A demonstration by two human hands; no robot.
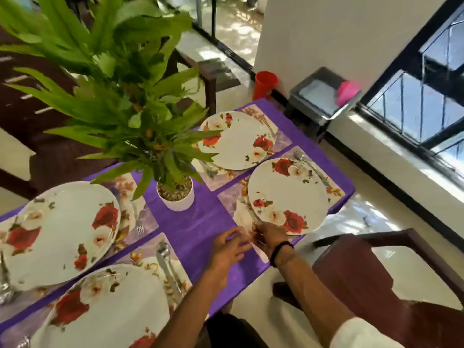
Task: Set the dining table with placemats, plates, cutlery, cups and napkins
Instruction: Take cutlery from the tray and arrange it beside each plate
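Four rose plates on placemats, both hands at the table's near edge.

Left to right: two plates (57,232), a potted plant (175,194) at the table's middle, two more plates; the left hand (226,249) and right hand (270,238) meet, pinching a fork (247,207) beside the near-right plate (287,195).

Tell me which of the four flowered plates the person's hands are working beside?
The near-right plate, closest to the chair. Both the left hand and right hand meet at its lower-left edge; the other three plates lie farther off.
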